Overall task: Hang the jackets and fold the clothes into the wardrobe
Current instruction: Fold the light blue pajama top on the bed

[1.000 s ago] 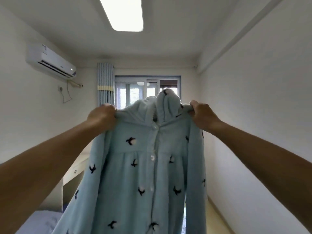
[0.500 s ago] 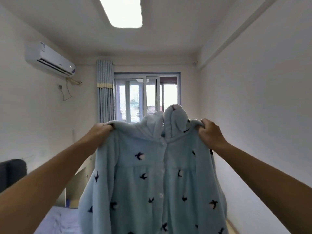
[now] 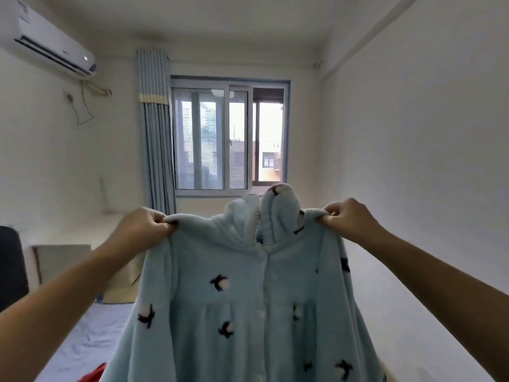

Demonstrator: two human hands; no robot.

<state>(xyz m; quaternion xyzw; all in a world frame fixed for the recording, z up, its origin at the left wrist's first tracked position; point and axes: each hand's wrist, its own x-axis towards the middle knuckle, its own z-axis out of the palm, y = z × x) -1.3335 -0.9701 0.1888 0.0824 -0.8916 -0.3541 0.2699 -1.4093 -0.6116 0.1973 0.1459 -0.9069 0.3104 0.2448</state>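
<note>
A light blue fleece jacket (image 3: 248, 293) with a hood, white buttons and small dark bird prints hangs spread out in front of me, its buttoned front facing me. My left hand (image 3: 140, 230) pinches its left shoulder, and my right hand (image 3: 347, 219) pinches its right shoulder. Both arms are stretched forward at chest height. The jacket's lower part runs out of the bottom of the view. No wardrobe is in view.
Below the jacket lies a bed with a pale blue sheet (image 3: 82, 340); something red (image 3: 93, 374) shows at its near edge. A cardboard box (image 3: 60, 260) and a dark chair (image 3: 11, 266) stand at the left. A window (image 3: 228, 139) and curtain (image 3: 157, 128) are ahead; a white wall runs along the right.
Both hands have come down with the jacket, from in front of the window to below its sill. The view has tilted down, so the ceiling light is gone and the bed shows.
</note>
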